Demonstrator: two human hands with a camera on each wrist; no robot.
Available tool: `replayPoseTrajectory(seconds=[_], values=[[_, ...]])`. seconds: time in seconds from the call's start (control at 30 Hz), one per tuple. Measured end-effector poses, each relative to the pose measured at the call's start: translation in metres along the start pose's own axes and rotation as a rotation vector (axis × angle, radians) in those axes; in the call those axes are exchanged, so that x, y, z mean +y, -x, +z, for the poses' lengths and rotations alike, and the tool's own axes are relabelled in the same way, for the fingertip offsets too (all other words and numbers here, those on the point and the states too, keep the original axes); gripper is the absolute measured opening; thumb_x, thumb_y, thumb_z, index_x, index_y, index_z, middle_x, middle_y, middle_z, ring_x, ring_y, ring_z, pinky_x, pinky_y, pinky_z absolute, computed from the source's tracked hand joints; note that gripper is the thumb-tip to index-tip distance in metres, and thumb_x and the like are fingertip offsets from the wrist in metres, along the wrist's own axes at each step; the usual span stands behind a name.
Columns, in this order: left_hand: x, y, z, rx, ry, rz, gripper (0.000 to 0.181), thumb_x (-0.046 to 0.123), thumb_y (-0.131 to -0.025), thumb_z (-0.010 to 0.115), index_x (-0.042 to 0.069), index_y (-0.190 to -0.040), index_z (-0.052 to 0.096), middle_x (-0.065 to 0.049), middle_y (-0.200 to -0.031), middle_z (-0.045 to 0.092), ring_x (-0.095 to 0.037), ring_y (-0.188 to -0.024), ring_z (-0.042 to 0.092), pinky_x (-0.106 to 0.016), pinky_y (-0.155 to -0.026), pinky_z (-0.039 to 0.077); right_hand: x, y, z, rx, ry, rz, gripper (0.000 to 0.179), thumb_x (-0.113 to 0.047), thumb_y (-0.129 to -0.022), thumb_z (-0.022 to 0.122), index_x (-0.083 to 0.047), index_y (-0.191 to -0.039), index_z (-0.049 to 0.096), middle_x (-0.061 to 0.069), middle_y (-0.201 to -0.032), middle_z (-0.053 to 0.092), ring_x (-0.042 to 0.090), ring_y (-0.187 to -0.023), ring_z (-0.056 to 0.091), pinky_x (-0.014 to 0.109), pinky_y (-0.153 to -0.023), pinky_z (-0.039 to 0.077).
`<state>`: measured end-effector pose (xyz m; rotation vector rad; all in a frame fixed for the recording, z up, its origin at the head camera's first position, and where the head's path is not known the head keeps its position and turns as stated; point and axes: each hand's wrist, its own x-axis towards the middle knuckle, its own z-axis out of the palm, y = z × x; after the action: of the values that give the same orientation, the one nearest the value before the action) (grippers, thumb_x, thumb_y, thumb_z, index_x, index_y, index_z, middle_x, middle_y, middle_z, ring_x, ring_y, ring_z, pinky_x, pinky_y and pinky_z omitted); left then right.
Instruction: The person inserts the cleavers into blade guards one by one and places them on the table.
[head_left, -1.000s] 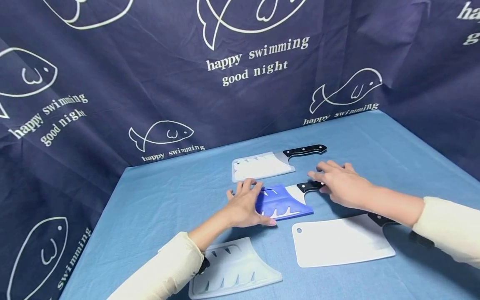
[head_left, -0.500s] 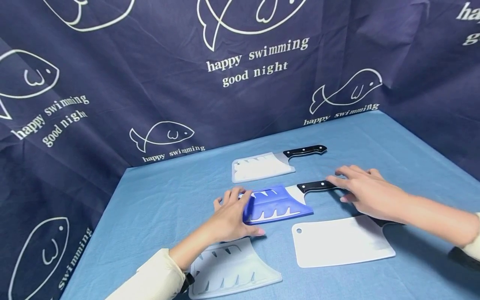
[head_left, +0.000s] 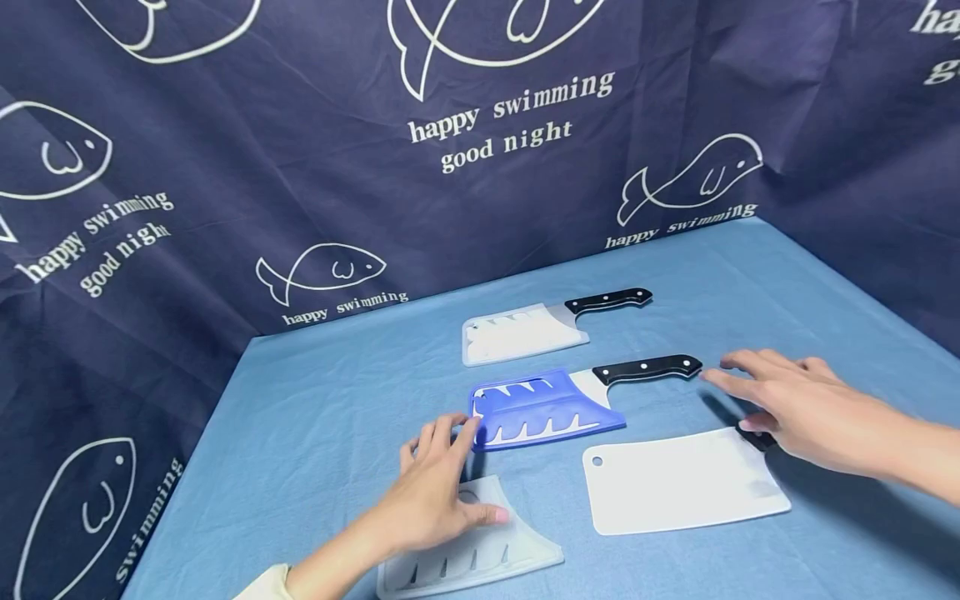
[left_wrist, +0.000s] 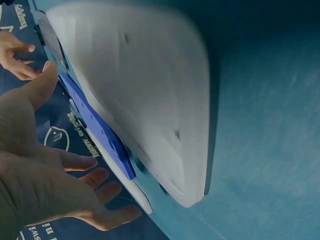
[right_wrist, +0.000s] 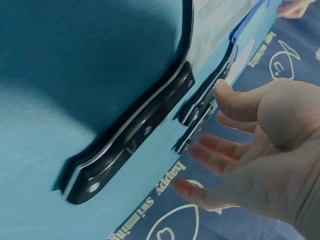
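Note:
My left hand hovers with spread fingers over a translucent whitish blade cover, hiding part of it; the left wrist view shows this cover apart from the fingers. Just beyond the fingertips lies a cleaver in a blue blade cover, its black handle pointing right. My right hand holds nothing and hangs above the handle of an uncovered cleaver with a white blade. In the right wrist view that black handle lies on the cloth, clear of the loosely bent fingers.
At the back lies another cleaver in a translucent cover, handle to the right. A blue cloth covers the table. Dark blue printed curtains stand behind it and at the sides.
My left hand has let go of the blue cover and drawn back toward the whitish cover. My right hand has left the middle cleaver's handle and moved right, over the uncovered cleaver's handle.

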<state>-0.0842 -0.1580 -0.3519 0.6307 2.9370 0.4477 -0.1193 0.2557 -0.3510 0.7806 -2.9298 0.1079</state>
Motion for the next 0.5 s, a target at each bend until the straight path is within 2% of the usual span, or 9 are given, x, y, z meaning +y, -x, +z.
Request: replayPoseTrajectory(seconds=[0.1, 0.23, 0.33, 0.5], values=[[0.004, 0.013, 0.001, -0.037, -0.001, -0.023, 0.113, 0.069, -0.065, 0.072, 0.010, -0.151, 0.028, -0.012, -0.147, 0.031, -0.032, -0.135, 0.027, -0.068, -0.101, 0.021, 0.008, 0.006, 0.002, -0.033, 0.003, 0.018, 0.065, -0.007, -0.076, 0.078, -0.015, -0.136, 0.055, 0.011, -0.127, 0.052, 0.028, -0.114, 0.049, 0.053, -0.073, 0.039], [0.008, 0.025, 0.001, -0.125, -0.042, -0.088, 0.126, 0.075, -0.056, 0.072, 0.009, -0.152, 0.024, -0.014, -0.150, 0.027, -0.036, -0.137, 0.023, -0.080, -0.092, 0.016, 0.017, 0.013, 0.005, -0.082, 0.012, 0.020, 0.069, -0.008, -0.070, 0.082, -0.014, -0.133, 0.057, 0.008, -0.122, 0.051, 0.026, -0.109, 0.051, 0.048, -0.067, 0.040], [0.008, 0.030, 0.003, -0.197, -0.075, -0.140, 0.133, 0.074, -0.048, 0.076, 0.010, -0.152, 0.023, -0.016, -0.150, 0.025, -0.039, -0.138, 0.021, -0.083, -0.087, 0.017, 0.023, 0.018, 0.010, -0.098, 0.020, 0.009, 0.066, -0.013, -0.065, 0.086, -0.014, -0.127, 0.063, 0.005, -0.114, 0.052, 0.024, -0.101, 0.053, 0.040, -0.059, 0.041], [0.006, 0.032, 0.009, -0.258, -0.106, -0.167, 0.137, 0.068, -0.041, 0.082, 0.012, -0.152, 0.024, -0.013, -0.148, 0.026, -0.040, -0.136, 0.022, -0.083, -0.084, 0.021, 0.030, 0.025, 0.021, -0.058, 0.004, -0.027, 0.056, -0.013, -0.063, 0.088, -0.014, -0.116, 0.070, 0.000, -0.099, 0.053, 0.016, -0.086, 0.051, 0.033, -0.053, 0.041]])
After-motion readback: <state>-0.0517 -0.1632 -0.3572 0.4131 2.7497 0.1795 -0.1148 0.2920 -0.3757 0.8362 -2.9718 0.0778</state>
